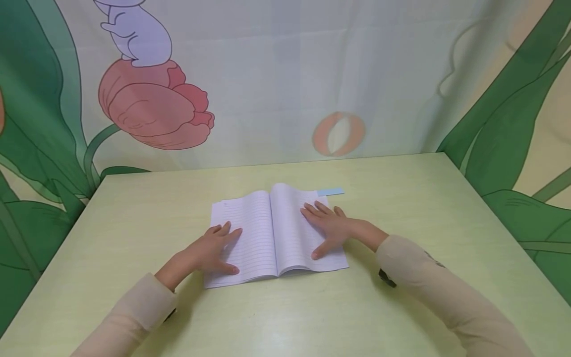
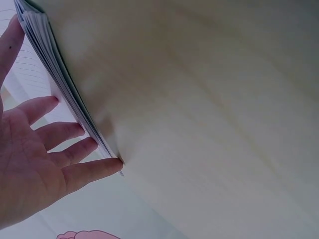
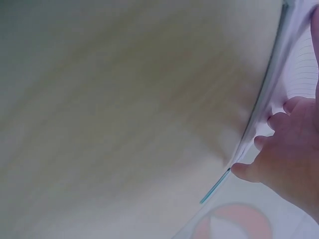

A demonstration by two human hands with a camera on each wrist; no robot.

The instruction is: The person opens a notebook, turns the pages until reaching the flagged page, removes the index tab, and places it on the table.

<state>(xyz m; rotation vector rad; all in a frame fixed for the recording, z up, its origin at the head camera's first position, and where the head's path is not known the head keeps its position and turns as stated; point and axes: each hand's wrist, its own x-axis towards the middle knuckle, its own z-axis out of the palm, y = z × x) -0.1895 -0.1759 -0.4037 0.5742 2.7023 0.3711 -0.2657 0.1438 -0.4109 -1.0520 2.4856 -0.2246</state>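
Observation:
A lined notebook (image 1: 254,238) lies spread on the table, its white ruled pages rising in a curve toward the central fold. My left hand (image 1: 214,250) rests with spread fingers on the outer part of the left page. On the right page lies my right hand (image 1: 332,225), fingers splayed and thumb toward the near edge. From the top right edge of the notebook sticks out a light blue strip (image 1: 331,192). In the left wrist view the stacked page edges (image 2: 65,79) show beside the fingertips. The blue strip (image 3: 214,186) also appears past the little finger in the right wrist view.
The pale yellow-green table (image 1: 285,317) extends around the notebook. Behind its far edge hangs a curtain (image 1: 267,99) printed with a flower, a rabbit and a ball. Green leaf prints (image 1: 504,129) flank the table on both sides.

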